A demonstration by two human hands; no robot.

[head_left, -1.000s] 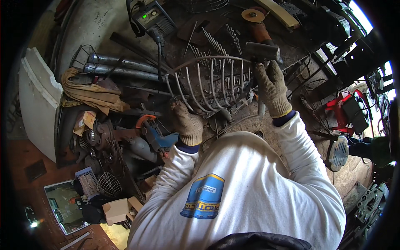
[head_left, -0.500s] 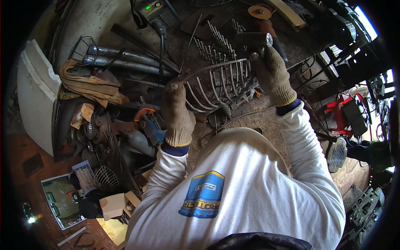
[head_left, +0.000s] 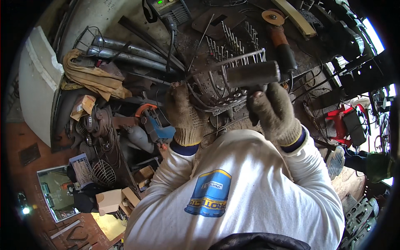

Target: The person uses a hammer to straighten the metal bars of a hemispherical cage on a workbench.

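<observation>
Most of the hammer's (head_left: 253, 74) handle was hidden in the clenched right hand (head_left: 275, 110); the left hand (head_left: 184, 110) curled at a barred frame (head_left: 241, 58) above the worktop's (head_left: 264, 41) near edge; its grip: cannot tell.

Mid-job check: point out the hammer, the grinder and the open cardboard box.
Hammer (head_left: 252, 74): head view, on the side of its metal head.
Grinder (head_left: 280, 38): head view, on its orange body.
Cardboard box (head_left: 109, 202): head view, on its outer wall.
</observation>
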